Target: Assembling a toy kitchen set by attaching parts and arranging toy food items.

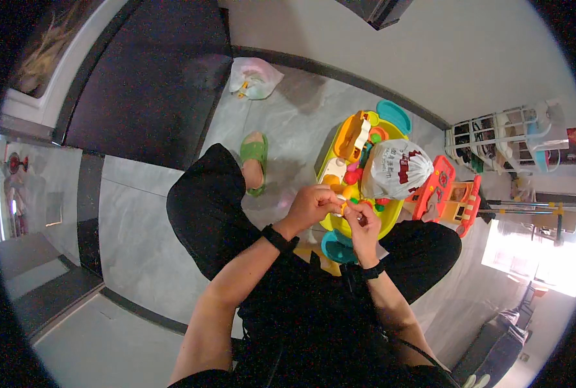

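My left hand (314, 205) and my right hand (364, 227) meet in front of me, their fingertips closed in a pinch. Between them is a small white and orange piece (343, 205), too small and too covered by fingers to name. Just beyond lies a yellow toy tub (324, 169) with teal handles, filled with colourful toy pieces, among them several red, green and orange ones. An orange toy basket-like part (351, 137) stands at its far left. On the tub's right side rests a knotted white plastic bag (399, 169) with dark red print.
A red and orange toy stand (444, 194) is right of the tub. Farther right is a white wire rack (491, 137) with things in it. Another white plastic bag (254, 79) sits by the dark door (152, 84). My foot wears a green slipper (254, 155).
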Demonstrator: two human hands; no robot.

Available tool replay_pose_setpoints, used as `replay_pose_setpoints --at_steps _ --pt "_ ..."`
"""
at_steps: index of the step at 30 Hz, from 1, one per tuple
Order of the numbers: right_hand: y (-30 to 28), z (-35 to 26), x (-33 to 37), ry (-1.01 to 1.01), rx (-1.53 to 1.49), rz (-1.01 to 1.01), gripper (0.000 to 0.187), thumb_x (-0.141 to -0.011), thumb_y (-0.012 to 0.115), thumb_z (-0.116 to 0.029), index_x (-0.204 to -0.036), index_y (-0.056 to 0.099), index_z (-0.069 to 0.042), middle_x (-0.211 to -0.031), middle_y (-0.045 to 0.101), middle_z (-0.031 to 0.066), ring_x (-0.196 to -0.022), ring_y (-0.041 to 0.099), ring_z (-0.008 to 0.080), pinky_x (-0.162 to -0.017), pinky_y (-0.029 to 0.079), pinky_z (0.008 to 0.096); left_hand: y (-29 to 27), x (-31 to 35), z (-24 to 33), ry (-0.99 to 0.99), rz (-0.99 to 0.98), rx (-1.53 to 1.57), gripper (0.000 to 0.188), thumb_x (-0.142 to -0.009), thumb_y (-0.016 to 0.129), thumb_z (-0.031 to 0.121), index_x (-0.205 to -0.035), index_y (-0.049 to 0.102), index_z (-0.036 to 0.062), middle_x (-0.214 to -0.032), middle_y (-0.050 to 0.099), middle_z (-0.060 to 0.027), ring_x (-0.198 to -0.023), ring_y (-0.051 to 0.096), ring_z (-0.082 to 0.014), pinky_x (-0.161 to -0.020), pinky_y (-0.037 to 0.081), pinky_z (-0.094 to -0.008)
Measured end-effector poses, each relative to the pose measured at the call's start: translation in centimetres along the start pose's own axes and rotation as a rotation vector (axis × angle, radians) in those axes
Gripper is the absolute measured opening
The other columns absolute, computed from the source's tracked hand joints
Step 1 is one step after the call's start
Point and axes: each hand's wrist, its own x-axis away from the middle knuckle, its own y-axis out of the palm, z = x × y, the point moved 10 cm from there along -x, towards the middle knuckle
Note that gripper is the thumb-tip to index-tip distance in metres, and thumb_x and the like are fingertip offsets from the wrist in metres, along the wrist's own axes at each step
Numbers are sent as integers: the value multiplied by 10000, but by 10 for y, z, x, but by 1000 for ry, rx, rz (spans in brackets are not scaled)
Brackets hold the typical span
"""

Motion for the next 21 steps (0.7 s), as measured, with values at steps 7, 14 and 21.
replay_pose_setpoints --at_steps 7,14,21 --pt "2 -46 1 -346 254 -45 317 -640 704 -52 -949 637 -66 -909 577 72 -777 562 179 -660 467 263 1 1 -5 -87 -13 48 125 -691 723 154 -726 644 63 -604 518 -26 -517 475 -119 -489 368 -266" --pt "11 -84 1 -618 491 -147 335 -594 685 -1 -924 642 -31 -904 610 114 -804 605 246 -707 500 319 3 1 -5 -105 -30 25 138 -697 723 160 -741 633 65 -599 524 -34 -515 477 -117 -485 364 -269" --pt "20 -91 2 -679 546 -256 420 -612 683 -52 -1024 602 -72 -868 605 100 -804 583 273 -699 491 362 3 4 -10 -110 -27 22 146 -691 714 130 -744 598 57 -613 523 -53 -524 493 -144 -493 371 -284"
